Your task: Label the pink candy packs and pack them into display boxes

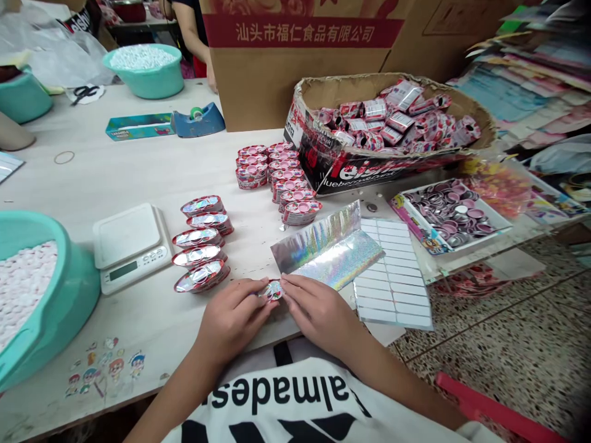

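Observation:
Both of my hands meet at the table's front edge around one small printed container [271, 290] with a shiny top. My left hand [233, 315] grips its left end, fingers curled. At the other end, the fingers of my right hand [319, 317] press together on it; they partly hide it. Just beyond lies a folded holographic sticker sheet [330, 255], with a sheet of white strip labels [394, 277] to its right. Left of it stands a column of foil-topped containers [201, 246]. Farther back are rows of similar red-and-pink containers [290, 184] with round pink pieces on top.
A cut-down carton [351, 165] of printed containers stands behind, beside a tray of round caps [455, 212]. On the left are a kitchen scale [132, 246], a teal tub [78, 289] of white sweets and a tape dispenser [198, 120]. Another person's arm [196, 37] shows at the back.

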`<move>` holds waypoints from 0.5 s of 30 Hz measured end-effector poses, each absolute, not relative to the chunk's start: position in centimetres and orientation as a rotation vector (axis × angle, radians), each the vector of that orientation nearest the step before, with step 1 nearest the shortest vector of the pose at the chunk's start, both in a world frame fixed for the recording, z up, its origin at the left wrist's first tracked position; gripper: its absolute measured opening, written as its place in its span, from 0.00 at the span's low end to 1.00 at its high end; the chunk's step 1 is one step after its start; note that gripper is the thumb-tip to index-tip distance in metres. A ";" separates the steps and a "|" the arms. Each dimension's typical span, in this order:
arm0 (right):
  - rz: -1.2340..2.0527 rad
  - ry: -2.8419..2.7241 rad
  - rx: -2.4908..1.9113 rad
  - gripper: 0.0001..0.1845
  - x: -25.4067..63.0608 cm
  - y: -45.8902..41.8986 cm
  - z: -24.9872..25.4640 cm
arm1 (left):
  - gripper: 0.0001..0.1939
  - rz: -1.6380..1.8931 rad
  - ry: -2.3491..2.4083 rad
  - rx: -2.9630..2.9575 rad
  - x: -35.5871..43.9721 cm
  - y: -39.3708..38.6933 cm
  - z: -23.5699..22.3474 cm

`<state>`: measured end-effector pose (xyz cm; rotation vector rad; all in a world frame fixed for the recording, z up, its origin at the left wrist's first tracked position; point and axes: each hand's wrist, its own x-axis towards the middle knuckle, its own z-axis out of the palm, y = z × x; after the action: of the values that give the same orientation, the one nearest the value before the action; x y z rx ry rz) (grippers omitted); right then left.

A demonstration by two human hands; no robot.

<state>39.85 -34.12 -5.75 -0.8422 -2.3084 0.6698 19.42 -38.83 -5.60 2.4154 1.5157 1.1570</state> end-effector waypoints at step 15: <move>0.812 -2.209 -1.091 0.17 38.9 -34.6 -4.3 | 0.09 1.352 1.421 2.324 18.9 -38.7 -7.4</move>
<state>38.88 -34.55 -4.33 -1.0915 -2.2087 0.8123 18.86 -38.67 -7.40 2.3241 1.4205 1.3518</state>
